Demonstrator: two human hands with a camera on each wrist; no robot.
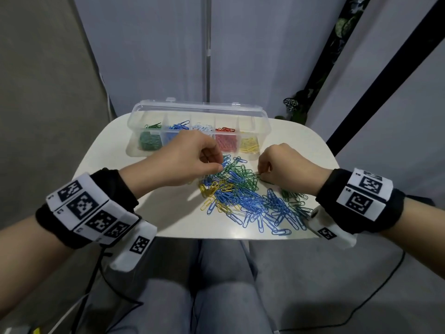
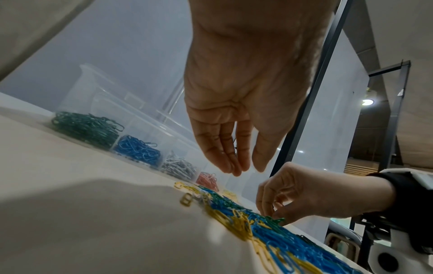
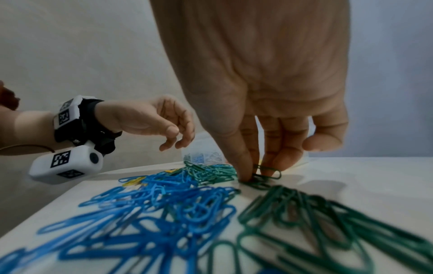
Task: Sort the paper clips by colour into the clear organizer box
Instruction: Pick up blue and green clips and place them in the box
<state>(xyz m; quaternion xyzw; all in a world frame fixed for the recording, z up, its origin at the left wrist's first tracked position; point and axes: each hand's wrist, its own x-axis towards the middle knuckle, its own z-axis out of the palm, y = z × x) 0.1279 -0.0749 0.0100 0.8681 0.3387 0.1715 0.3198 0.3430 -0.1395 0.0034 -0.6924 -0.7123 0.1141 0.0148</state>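
A clear organizer box (image 1: 134, 150) stands open at the table's back. Its compartments hold green, blue, white, red and yellow clips from left to right. A mixed pile of paper clips (image 1: 243, 196), blue, green and yellow, lies in front of it. My left hand (image 1: 214, 162) hovers over the pile's far left edge. Its fingers (image 2: 243, 169) hang relaxed and hold nothing. My right hand (image 1: 263, 173) is down at the pile's right side. Its thumb and fingers (image 3: 257, 174) pinch green paper clips (image 3: 267, 172) that lie on the table.
The small white table (image 1: 168, 213) has rounded corners, and its front edge is close to my knees. A group of green clips (image 1: 295, 197) lies near my right wrist. Black cables run over the floor on both sides. A dark frame and a plant stand at the back right.
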